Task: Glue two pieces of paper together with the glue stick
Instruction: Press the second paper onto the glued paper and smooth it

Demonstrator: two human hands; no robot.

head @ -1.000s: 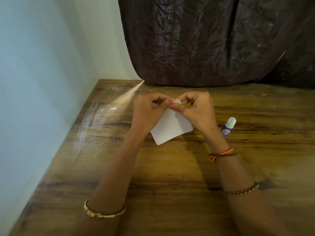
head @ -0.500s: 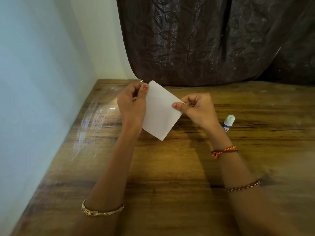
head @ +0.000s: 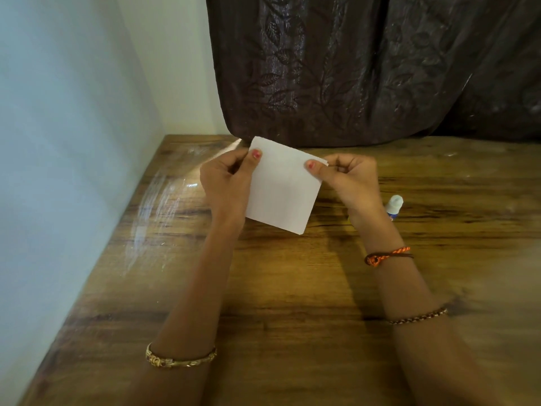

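A white square of paper is held up above the wooden table, its face towards me. My left hand pinches its upper left corner with the thumb on top. My right hand pinches its upper right corner the same way. Whether this is one sheet or two lying together cannot be told. A small glue stick with a white cap and blue label lies on the table just right of my right wrist, partly hidden by it.
A pale wall runs along the table's left edge. A dark brown leaf-patterned curtain hangs over the table's far edge.
The paper came up from a low, tilted hold between both hands near its top middle. My hands have spread apart to its two upper corners, and the sheet now faces me.
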